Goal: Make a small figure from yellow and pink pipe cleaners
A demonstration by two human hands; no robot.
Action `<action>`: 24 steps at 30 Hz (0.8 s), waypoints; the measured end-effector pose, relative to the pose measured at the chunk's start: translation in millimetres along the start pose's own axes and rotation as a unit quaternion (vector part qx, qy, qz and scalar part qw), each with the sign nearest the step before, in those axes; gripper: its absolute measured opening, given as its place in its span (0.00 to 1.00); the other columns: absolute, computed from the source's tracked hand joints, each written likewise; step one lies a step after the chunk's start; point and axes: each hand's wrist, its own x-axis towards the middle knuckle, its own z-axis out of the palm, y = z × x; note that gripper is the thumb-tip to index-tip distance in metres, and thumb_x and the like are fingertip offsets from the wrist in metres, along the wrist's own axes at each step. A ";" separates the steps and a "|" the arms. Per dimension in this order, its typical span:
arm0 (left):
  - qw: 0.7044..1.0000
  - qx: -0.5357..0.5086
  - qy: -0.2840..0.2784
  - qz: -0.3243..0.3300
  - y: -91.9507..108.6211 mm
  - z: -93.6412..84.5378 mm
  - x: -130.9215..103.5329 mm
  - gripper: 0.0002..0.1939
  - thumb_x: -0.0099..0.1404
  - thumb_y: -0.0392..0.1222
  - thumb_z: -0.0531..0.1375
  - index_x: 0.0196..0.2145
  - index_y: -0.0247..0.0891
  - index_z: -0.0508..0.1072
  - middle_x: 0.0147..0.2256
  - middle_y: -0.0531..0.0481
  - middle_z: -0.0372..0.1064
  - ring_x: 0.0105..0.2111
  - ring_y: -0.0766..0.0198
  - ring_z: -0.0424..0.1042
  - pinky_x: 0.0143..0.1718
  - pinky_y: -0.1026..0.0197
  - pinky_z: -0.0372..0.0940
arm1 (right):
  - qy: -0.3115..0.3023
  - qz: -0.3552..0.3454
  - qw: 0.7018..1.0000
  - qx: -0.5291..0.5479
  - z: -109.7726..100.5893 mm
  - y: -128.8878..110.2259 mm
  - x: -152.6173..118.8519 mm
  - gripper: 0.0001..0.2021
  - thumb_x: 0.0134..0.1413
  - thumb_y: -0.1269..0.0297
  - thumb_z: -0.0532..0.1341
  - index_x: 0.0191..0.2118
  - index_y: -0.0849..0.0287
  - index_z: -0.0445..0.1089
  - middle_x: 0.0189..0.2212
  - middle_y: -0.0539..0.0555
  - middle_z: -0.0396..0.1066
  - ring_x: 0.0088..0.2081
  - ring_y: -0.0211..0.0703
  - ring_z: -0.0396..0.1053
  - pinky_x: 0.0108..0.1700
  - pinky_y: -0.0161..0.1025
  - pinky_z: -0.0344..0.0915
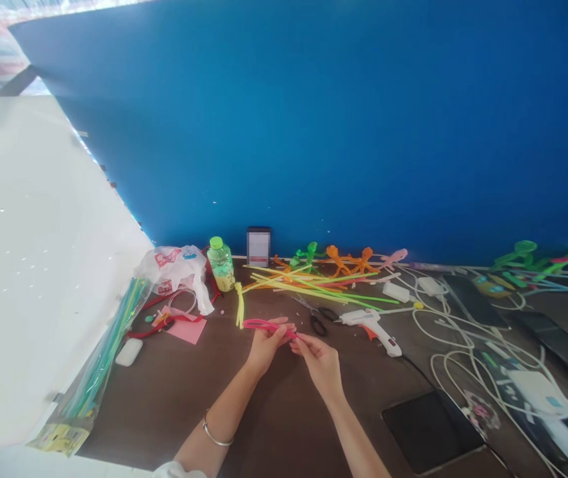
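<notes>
A bright pink pipe cleaner [258, 324], bent into a long narrow loop, stretches between my two hands above the table. My left hand [266, 346] pinches it near its middle, and the looped end sticks out to the left. At the other end, my right hand [321, 364] grips it between thumb and fingertips. Whether it is one strand or more I cannot tell. Just left of the loop lies a yellow knotted pipe cleaner piece [240, 307]. Beyond my hands are black-handled scissors [318, 324] and a pile of yellow, green and orange pipe cleaners [308, 284].
A white glue gun [376, 326] lies right of the scissors, its cord running to a dark tablet [433, 430]. Small twisted orange figures [338, 260] line the blue partition [313, 119]. Left are a green-capped bottle [222, 267], pink paper [187, 330] and bagged pipe cleaners [107, 358]. White cables [456, 345] tangle right.
</notes>
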 end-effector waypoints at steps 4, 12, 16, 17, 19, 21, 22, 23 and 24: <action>1.000 -0.006 -0.005 -0.003 -0.2 0.7 0.9 0.21 0.50 0.46 0.64 0.39 0.30 0.70 0.36 0.38 0.72 0.39 0.56 0.71 0.44 0.54 0.62 | 0.000 -0.039 0.995 -0.087 0.2 7.0 -2.6 0.15 0.47 0.53 0.58 0.34 0.59 0.71 0.29 0.56 0.74 0.32 0.49 0.73 0.38 0.45 0.69; 0.997 -0.067 -0.030 -0.013 -2.8 0.4 2.7 0.17 0.54 0.51 0.60 0.31 0.33 0.66 0.15 0.61 0.48 0.18 0.73 0.58 0.29 0.63 0.60 | -0.078 -0.151 0.953 -0.252 8.4 4.3 -18.4 0.10 0.53 0.62 0.52 0.30 0.55 0.68 0.28 0.55 0.72 0.29 0.45 0.69 0.34 0.40 0.65; 0.995 -0.077 -0.052 -0.043 4.0 -4.2 1.8 0.15 0.55 0.50 0.59 0.29 0.34 0.64 0.15 0.62 0.38 0.15 0.76 0.42 0.17 0.69 0.46 | -0.032 -0.183 0.949 -0.254 1.5 -15.0 -14.0 0.09 0.52 0.60 0.53 0.33 0.56 0.68 0.29 0.55 0.71 0.31 0.44 0.68 0.36 0.39 0.63; 0.993 -0.068 -0.071 -0.065 6.0 -5.0 0.7 0.15 0.55 0.50 0.59 0.28 0.34 0.63 0.15 0.62 0.37 0.14 0.76 0.40 0.16 0.70 0.41 | -0.006 -0.176 0.955 -0.238 -0.3 -20.6 -9.7 0.09 0.51 0.59 0.54 0.35 0.56 0.68 0.30 0.55 0.71 0.31 0.44 0.68 0.36 0.39 0.63; 0.982 -0.028 -0.134 -0.126 9.5 -4.9 -3.0 0.15 0.54 0.50 0.59 0.27 0.34 0.63 0.15 0.62 0.37 0.13 0.77 0.38 0.15 0.69 0.36 | -0.003 -0.139 0.971 -0.196 -2.5 -31.9 2.2 0.12 0.50 0.57 0.56 0.37 0.57 0.69 0.33 0.56 0.71 0.29 0.42 0.68 0.33 0.38 0.63; 0.954 0.036 -0.217 -0.203 12.0 -2.4 -8.0 0.15 0.54 0.50 0.59 0.26 0.33 0.65 0.15 0.62 0.39 0.13 0.77 0.39 0.15 0.68 0.35 | -0.062 -0.075 0.985 -0.145 -3.7 -42.3 15.7 0.15 0.48 0.54 0.57 0.37 0.58 0.69 0.32 0.55 0.71 0.24 0.38 0.65 0.26 0.35 0.61; 0.934 0.067 -0.256 -0.239 12.8 -0.6 -10.5 0.15 0.54 0.50 0.60 0.26 0.33 0.65 0.15 0.62 0.40 0.13 0.77 0.39 0.15 0.68 0.35 | -0.094 -0.044 0.987 -0.124 -4.7 -47.0 22.0 0.16 0.47 0.52 0.57 0.36 0.59 0.69 0.28 0.54 0.71 0.22 0.37 0.63 0.23 0.34 0.59; 0.916 0.092 -0.286 -0.267 13.4 1.1 -12.6 0.15 0.53 0.50 0.60 0.27 0.32 0.66 0.14 0.62 0.40 0.13 0.77 0.40 0.15 0.68 0.35 | -0.118 -0.016 0.987 -0.110 -6.3 -51.4 27.5 0.16 0.47 0.51 0.56 0.33 0.59 0.69 0.23 0.51 0.69 0.20 0.35 0.61 0.21 0.33 0.57; 0.902 0.110 -0.305 -0.283 13.8 2.5 -14.3 0.16 0.53 0.50 0.60 0.27 0.32 0.66 0.14 0.62 0.40 0.13 0.77 0.40 0.16 0.68 0.35 | -0.140 0.010 0.985 -0.104 -8.7 -55.5 32.0 0.17 0.47 0.49 0.56 0.29 0.60 0.68 0.18 0.49 0.66 0.18 0.34 0.59 0.19 0.32 0.54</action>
